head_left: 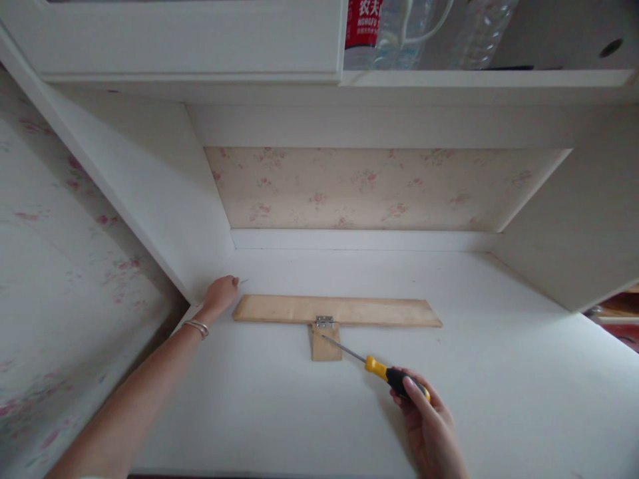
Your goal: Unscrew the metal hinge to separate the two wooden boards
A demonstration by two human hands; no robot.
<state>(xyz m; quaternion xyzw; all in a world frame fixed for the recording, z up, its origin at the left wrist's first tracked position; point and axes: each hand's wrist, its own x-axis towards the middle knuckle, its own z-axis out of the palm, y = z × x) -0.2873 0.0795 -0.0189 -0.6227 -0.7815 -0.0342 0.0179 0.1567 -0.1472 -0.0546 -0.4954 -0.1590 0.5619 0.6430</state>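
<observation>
The right hand [424, 412] is holding the screwdriver [377, 367] by its black and yellow handle, with the thumb lying along the top. The tip is pointing at the short wood [327, 348], just below the hinge [324, 322]; I am not able to tell if it is touching. The long wood [284, 309] is lying on the white desk [279, 412], and the hinge is joining its front edge to the short wood, making a T. The left hand [219, 297] is resting near the side wall [134, 179], past the end of the long wood. Its fingers are lying folded in, and I can't tell if they are hiding something small.

The person seems to be working at the hinge, though its dots are looking too tiny for telling screws from holes. The next move seems to be calling for a well-placed tip and steady wood.

Up above, the shelf [479, 80] is holding clear bottles [482, 36], with a red label [363, 26] showing. I can't tell if water is filling them. Beside it, a white front [190, 40] is hiding whatever is behind.
</observation>
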